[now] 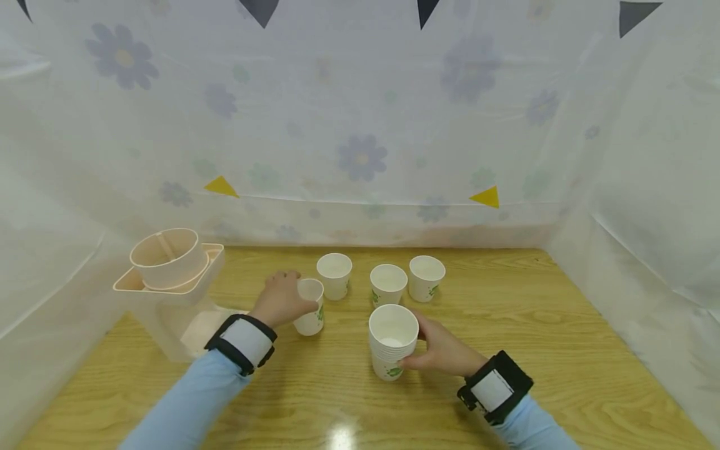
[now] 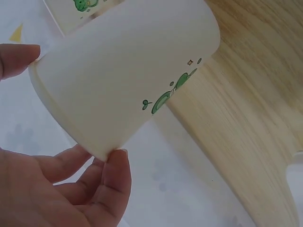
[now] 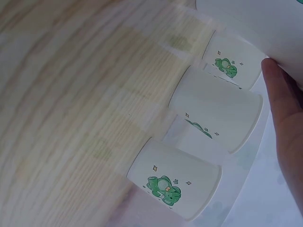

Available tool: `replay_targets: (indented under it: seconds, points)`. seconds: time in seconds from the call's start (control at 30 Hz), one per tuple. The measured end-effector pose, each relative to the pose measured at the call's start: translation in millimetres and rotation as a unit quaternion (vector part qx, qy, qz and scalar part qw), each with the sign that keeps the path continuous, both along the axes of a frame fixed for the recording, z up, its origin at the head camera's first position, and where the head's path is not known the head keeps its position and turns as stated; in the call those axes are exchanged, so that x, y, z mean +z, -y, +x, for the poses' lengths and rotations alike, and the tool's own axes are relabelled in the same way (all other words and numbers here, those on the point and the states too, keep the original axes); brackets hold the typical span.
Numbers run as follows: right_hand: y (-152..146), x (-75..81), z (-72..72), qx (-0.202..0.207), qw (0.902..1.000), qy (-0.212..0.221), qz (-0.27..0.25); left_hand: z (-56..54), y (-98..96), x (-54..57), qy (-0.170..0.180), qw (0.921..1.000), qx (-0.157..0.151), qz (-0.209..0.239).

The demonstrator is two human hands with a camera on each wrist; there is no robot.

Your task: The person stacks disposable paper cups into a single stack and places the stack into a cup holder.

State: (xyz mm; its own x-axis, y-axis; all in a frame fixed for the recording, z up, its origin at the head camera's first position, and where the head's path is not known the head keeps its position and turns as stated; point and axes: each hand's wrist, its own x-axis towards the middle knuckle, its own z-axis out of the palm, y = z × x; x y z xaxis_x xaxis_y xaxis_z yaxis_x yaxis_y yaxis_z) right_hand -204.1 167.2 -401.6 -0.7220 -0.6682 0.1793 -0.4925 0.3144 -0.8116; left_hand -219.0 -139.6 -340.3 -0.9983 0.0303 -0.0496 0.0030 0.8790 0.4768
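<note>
My left hand [image 1: 281, 300] pinches a white paper cup [image 1: 308, 324] by its rim, between thumb and fingers. In the left wrist view that paper cup fills the middle, with a green drawing on its side and the fingertips [image 2: 117, 163] at the rim. My right hand [image 1: 450, 351] holds a stack of nested paper cups [image 1: 387, 361] around its side, thumb toward me. Behind the hands, single paper cups stand upright: one at the left [image 1: 336, 289], one in the middle [image 1: 388, 295] and one at the right [image 1: 427, 290].
A pale pink plastic device [image 1: 169, 312] with a round tub [image 1: 169, 275] on top stands to the left, beside my left wrist. The wooden table [image 1: 540, 300] ends at a white flowered curtain [image 1: 360, 212] at the back, with white sheeting on both sides.
</note>
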Motion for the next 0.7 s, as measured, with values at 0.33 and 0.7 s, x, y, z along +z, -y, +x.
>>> replay_targets:
  seconds: [0.33, 0.7]
  points:
    - [-0.5, -1.1, -0.1, 0.001, 1.0000, 0.004, 0.001, 8.5, -15.7, -4.1, -0.002, 0.9989, -0.047, 0.005]
    - [-0.9, -1.5, -0.7, 0.000, 1.0000, 0.001, 0.002, 13.8, -32.6, -8.8, 0.011, 0.9974, -0.071, 0.003]
